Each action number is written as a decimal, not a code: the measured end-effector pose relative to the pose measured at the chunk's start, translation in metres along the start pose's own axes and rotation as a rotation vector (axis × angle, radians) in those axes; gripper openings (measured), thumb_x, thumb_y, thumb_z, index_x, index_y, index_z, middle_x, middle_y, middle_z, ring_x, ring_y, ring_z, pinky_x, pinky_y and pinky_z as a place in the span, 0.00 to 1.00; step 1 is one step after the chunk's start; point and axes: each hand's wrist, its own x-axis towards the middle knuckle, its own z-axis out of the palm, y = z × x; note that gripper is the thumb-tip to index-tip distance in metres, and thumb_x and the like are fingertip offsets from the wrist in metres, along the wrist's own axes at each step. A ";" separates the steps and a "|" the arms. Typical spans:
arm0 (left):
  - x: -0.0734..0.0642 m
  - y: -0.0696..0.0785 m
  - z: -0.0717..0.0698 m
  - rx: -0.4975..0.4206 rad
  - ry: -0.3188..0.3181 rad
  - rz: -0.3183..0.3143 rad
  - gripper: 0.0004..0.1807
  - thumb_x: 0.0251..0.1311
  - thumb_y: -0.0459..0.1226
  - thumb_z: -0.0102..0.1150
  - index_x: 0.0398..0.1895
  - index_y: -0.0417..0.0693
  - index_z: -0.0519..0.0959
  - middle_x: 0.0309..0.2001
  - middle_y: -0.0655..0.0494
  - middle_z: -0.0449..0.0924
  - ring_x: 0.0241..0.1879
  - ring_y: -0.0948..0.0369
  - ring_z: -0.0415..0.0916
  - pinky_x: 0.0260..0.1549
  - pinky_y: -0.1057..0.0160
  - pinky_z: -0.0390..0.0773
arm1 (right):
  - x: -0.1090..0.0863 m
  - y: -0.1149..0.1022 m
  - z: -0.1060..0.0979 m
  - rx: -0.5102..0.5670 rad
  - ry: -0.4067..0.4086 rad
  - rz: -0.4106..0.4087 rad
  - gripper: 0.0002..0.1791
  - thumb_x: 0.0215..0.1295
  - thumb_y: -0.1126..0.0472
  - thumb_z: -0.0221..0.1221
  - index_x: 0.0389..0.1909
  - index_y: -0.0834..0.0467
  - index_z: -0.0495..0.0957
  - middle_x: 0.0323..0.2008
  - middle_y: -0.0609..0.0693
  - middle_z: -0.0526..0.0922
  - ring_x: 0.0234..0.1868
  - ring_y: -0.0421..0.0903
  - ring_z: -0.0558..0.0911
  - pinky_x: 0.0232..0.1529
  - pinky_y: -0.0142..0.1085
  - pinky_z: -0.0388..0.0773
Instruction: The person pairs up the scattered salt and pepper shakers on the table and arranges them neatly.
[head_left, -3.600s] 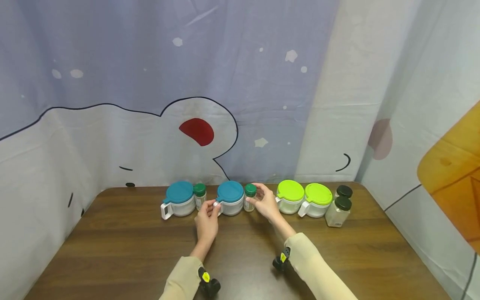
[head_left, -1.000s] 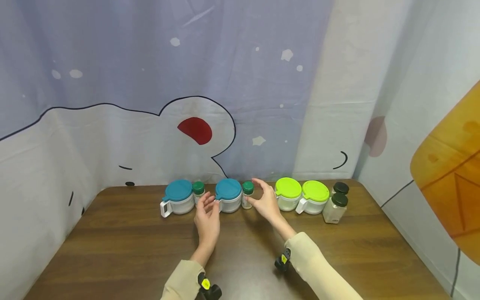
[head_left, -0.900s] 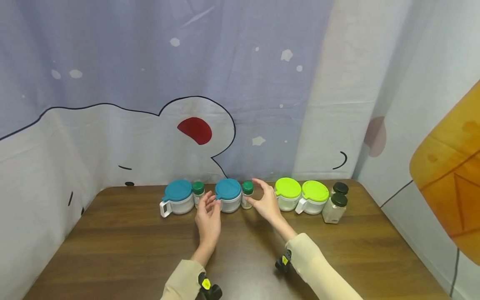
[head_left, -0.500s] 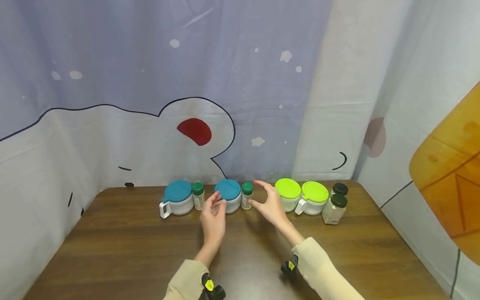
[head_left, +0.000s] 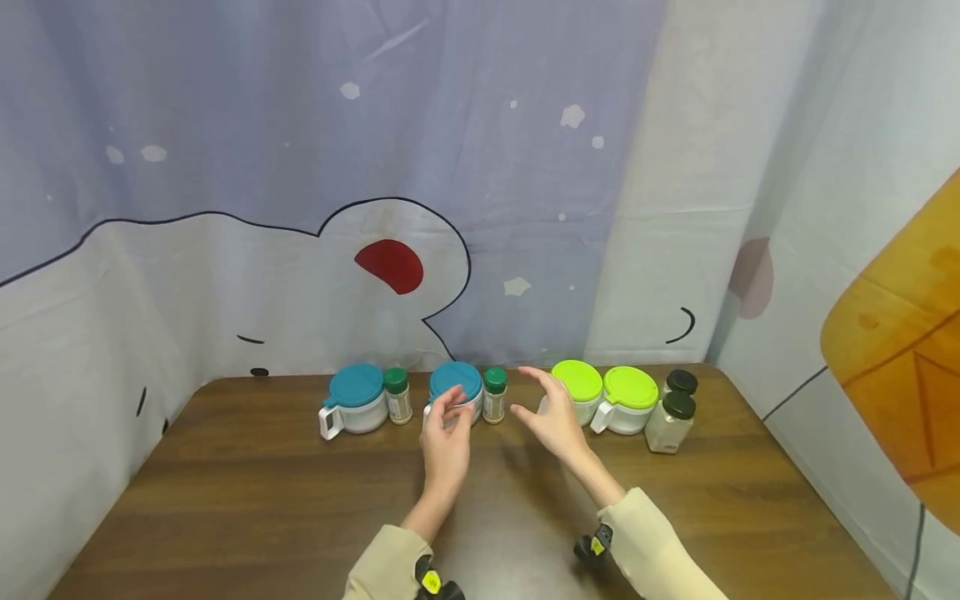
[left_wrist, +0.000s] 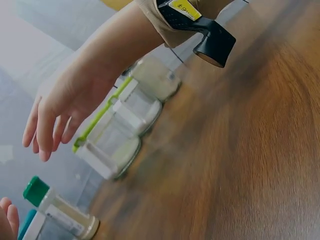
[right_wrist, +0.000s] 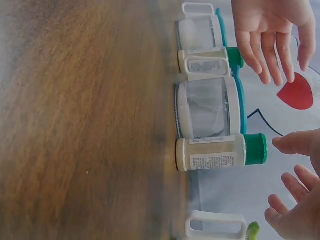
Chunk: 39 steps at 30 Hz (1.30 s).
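My left hand [head_left: 446,450] is held in front of the second blue-lidded seasoning jar [head_left: 456,379], hiding part of it; its relaxed fingers hold nothing. Over to the right, my right hand [head_left: 557,423] has thumb and fingers spread apart, near the green-capped spice shaker [head_left: 494,398] but clear of it. Its fingertips overlap the first lime-lidded jar [head_left: 577,382] in the head view. The shaker stands upright against the right side of that blue-lidded jar, as the right wrist view shows. Another green-capped shaker [head_left: 398,398] stands between the two blue-lidded jars, beside the leftmost jar [head_left: 356,387].
A second lime-lidded jar [head_left: 628,392] with a white handle stands farther right. Beyond it are two black-capped jars [head_left: 670,425], one behind the other. Everything lines the back of the brown wooden table [head_left: 247,500], before a printed curtain [head_left: 300,150].
Both hands have drawn away from the containers. The left fingers left the blue-lidded jar's handle and moved right; the right hand released the green-capped shaker, spread wider and shifted right.
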 end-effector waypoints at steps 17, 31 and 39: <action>-0.007 -0.009 0.016 -0.043 -0.088 -0.013 0.16 0.63 0.33 0.58 0.54 0.40 0.77 0.53 0.43 0.80 0.48 0.54 0.79 0.48 0.62 0.80 | -0.008 0.005 -0.028 0.017 0.026 0.004 0.31 0.49 0.71 0.68 0.58 0.61 0.74 0.56 0.58 0.79 0.61 0.57 0.73 0.66 0.51 0.67; -0.011 -0.009 0.028 -0.023 -0.210 -0.059 0.16 0.63 0.36 0.58 0.53 0.43 0.79 0.53 0.48 0.81 0.49 0.56 0.80 0.49 0.62 0.80 | -0.012 0.017 -0.050 -0.010 0.051 0.014 0.30 0.50 0.71 0.68 0.57 0.62 0.74 0.56 0.59 0.79 0.59 0.57 0.74 0.60 0.53 0.70; -0.010 -0.013 0.038 -0.011 -0.208 -0.037 0.16 0.60 0.34 0.60 0.52 0.42 0.79 0.52 0.46 0.81 0.48 0.54 0.81 0.49 0.60 0.81 | -0.015 0.024 -0.063 -0.025 0.073 0.010 0.29 0.51 0.71 0.68 0.57 0.62 0.74 0.55 0.60 0.80 0.57 0.58 0.75 0.58 0.55 0.72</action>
